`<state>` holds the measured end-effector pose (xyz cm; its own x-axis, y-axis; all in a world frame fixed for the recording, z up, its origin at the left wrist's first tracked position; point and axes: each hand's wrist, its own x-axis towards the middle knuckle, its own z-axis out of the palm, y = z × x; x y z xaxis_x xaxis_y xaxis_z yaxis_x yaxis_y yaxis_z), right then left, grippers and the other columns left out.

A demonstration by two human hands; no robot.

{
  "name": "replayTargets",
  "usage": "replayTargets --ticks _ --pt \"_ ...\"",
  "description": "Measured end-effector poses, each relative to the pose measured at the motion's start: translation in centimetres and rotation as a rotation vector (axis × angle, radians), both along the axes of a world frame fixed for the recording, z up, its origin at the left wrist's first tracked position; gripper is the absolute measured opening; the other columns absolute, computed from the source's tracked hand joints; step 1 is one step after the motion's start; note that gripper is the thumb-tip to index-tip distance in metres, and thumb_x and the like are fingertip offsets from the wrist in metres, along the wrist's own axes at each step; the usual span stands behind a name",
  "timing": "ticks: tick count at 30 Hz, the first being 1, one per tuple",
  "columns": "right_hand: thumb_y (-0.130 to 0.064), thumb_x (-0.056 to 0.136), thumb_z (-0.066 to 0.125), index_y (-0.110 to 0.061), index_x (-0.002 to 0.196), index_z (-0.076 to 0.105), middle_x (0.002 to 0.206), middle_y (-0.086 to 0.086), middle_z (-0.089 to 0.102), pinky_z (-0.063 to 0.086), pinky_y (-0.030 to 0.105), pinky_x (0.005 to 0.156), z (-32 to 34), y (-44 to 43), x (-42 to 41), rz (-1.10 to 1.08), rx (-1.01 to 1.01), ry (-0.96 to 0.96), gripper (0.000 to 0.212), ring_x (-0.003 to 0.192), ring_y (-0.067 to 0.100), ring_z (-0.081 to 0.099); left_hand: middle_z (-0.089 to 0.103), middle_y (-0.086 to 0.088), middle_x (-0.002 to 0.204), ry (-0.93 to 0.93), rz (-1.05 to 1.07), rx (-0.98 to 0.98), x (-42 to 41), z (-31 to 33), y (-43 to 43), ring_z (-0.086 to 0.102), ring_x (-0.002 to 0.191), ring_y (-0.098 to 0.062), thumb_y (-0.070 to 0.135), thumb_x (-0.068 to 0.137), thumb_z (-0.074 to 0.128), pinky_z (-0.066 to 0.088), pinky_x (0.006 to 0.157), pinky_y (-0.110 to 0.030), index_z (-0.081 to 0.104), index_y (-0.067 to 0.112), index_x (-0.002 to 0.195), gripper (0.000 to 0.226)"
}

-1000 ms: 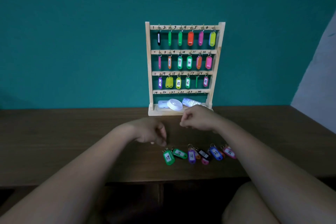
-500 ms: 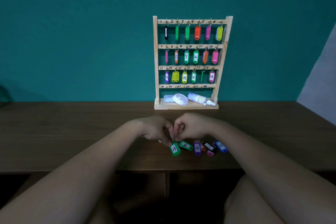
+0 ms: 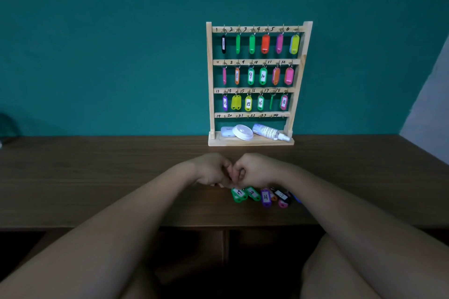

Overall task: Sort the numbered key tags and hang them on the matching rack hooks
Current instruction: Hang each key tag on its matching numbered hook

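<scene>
On desk [image 3: 97, 177], six o'clock of rack [image 3: 250, 142], tag 19 [image 3: 239, 194] was found under left hand [image 3: 212, 171] and right hand [image 3: 254, 172], both curled; grip could not be told. Ring could be fumbled, neighbours [image 3: 266, 198] dragged.

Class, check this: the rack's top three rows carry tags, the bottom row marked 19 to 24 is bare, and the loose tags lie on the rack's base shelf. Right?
Not quite. The loose tags lie on the table, in front of the rack, not on its base shelf, as the head view shows. The rest holds: the top three rows carry tags and the bottom row is bare.
</scene>
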<state>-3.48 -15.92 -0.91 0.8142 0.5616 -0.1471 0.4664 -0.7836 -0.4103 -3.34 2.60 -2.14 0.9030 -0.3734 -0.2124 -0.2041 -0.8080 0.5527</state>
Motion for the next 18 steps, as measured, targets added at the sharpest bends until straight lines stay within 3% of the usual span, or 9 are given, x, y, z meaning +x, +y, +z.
replayTargets --ticks 8,13,18 --pt "-0.023 0.086 0.086 -0.025 0.091 0.08 0.088 -0.006 0.078 0.058 0.035 0.079 -0.3 -1.0 1.2 -0.093 0.185 -0.031 0.008 0.082 0.011 0.071 0.073 0.001 0.088 0.104 0.122 -0.082 -0.2 0.7 -0.2 0.066 0.075 -0.003 0.013 0.091 0.079 0.053 0.065 -0.017 0.076 0.02 0.108 0.019" --pt "-0.043 0.088 0.085 -0.023 0.099 0.078 0.097 -0.002 0.078 0.056 0.035 0.087 -0.6 -1.2 1.4 -0.133 0.249 0.033 0.024 0.093 0.017 0.072 0.07 -0.004 0.081 0.06 0.177 -0.222 -0.3 2.2 0.6 0.06 0.068 -0.008 0.006 0.089 0.076 0.048 0.063 -0.02 0.079 0.018 0.099 0.017" --pt "-0.037 0.091 0.081 -0.025 0.096 0.08 0.098 -0.004 0.08 0.052 0.035 0.097 -0.2 -0.9 1.3 -0.195 0.463 0.107 0.012 0.105 0.017 0.073 0.074 -0.01 0.085 -0.016 0.248 -0.443 0.0 3.3 1.8 0.066 0.082 -0.018 -0.002 0.088 0.073 0.056 0.075 -0.029 0.079 0.014 0.095 0.018"
